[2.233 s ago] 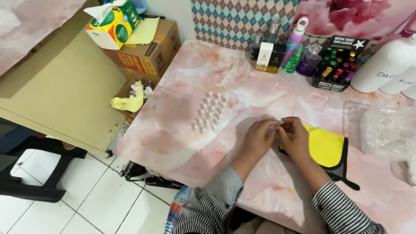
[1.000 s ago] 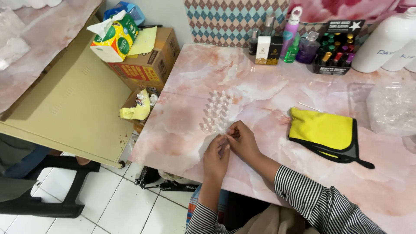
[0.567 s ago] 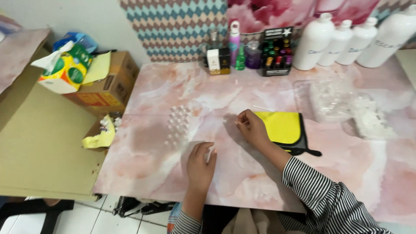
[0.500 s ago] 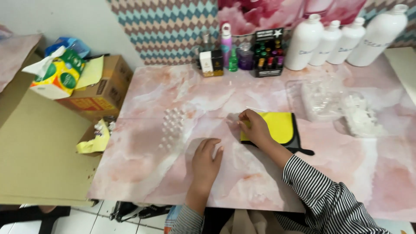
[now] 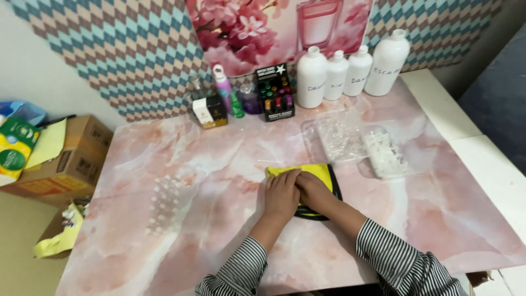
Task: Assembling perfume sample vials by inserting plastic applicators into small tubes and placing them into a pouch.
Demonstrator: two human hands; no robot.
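Nearest the camera, two forearms in black-and-white striped sleeves (image 5: 241, 268) reach up from the bottom edge over the pink marbled tabletop (image 5: 181, 241). The left hand (image 5: 280, 194) and the right hand (image 5: 313, 192) lie side by side, touching along their inner edges, both palm-down with fingers together and flat rather than curled. They press on a yellow cloth with a black border (image 5: 320, 174), which lies on the tabletop near its middle; the hands cover the cloth's near and left parts, and only its far right corner and a strip of its far edge show. Neither hand grips anything; both rest flat on the cloth.

To the left of the hands, well apart, a cluster of small clear pieces in rows (image 5: 164, 200) sits on the tabletop. Beyond the cloth to the right, two clear plastic trays hold small parts: one with clear bits (image 5: 339, 140) and, just beside it, one with white bits (image 5: 383, 153).

Farther back, along the wall, stand small perfume bottles (image 5: 222, 101), a black display box of little coloured vials (image 5: 275, 98) and four white plastic bottles (image 5: 350, 71) in a row. Off the tabletop's left edge, a brown cardboard box (image 5: 71, 159) sits lower down, with a green and yellow tissue pack (image 5: 13, 156) on it.
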